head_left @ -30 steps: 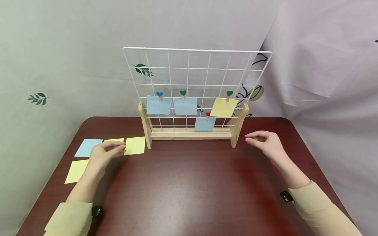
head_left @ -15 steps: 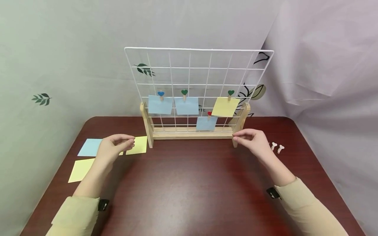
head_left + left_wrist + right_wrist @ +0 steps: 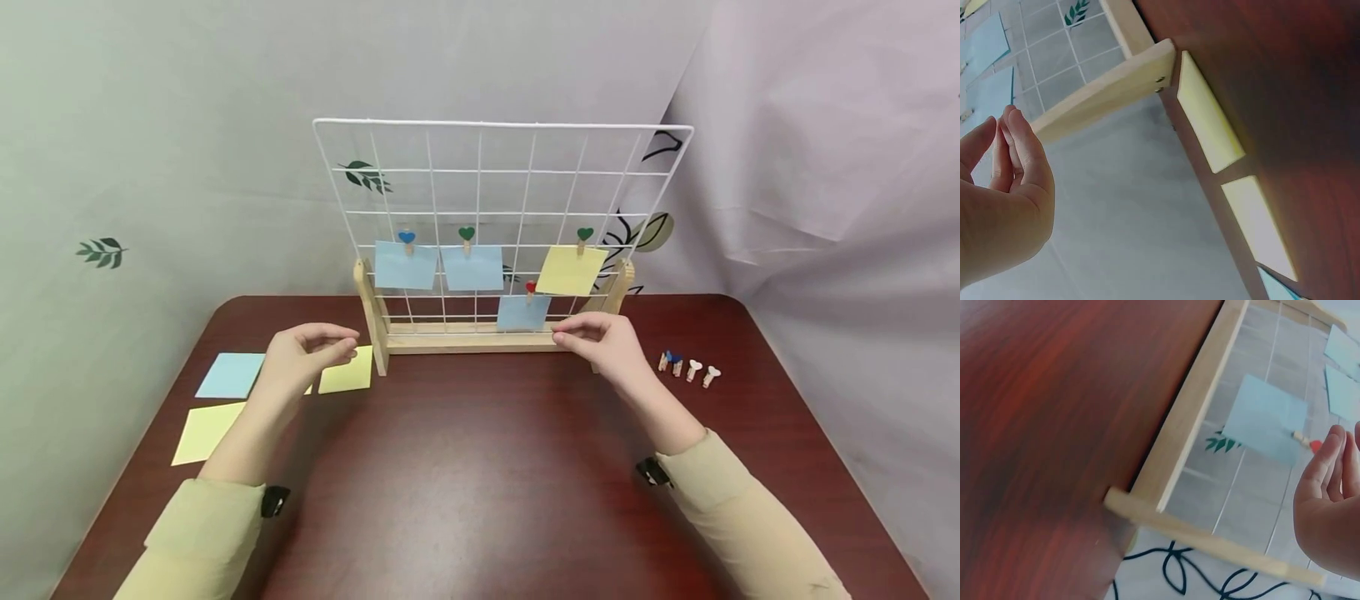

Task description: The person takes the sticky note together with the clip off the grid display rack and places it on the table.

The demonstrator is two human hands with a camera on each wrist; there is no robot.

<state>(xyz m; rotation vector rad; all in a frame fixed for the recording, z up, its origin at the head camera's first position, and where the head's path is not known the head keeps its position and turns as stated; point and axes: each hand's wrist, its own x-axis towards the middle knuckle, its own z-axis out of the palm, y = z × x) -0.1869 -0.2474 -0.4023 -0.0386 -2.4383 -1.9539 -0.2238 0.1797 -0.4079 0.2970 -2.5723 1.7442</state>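
Left hand [image 3: 302, 358] and right hand [image 3: 607, 343] curve loosely, gripping nothing. The lowest pale-blue square paper note [image 3: 522, 314], near the bottom edge of the white wire grid [image 3: 502, 125], looks light, creasable; pinch a corner.

1. We see a glossy red-brown table [image 3: 465, 467] with rounded far corners.
2. Beyond it, we find pale cloth [image 3: 187, 100] hanging, creased at right.
3. We spot a green leaf sprig [image 3: 102, 252] printed far left, a black-outlined leaf [image 3: 660, 233] far right.

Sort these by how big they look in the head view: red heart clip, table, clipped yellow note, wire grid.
Largest to smallest:
1. Table
2. Wire grid
3. Clipped yellow note
4. Red heart clip
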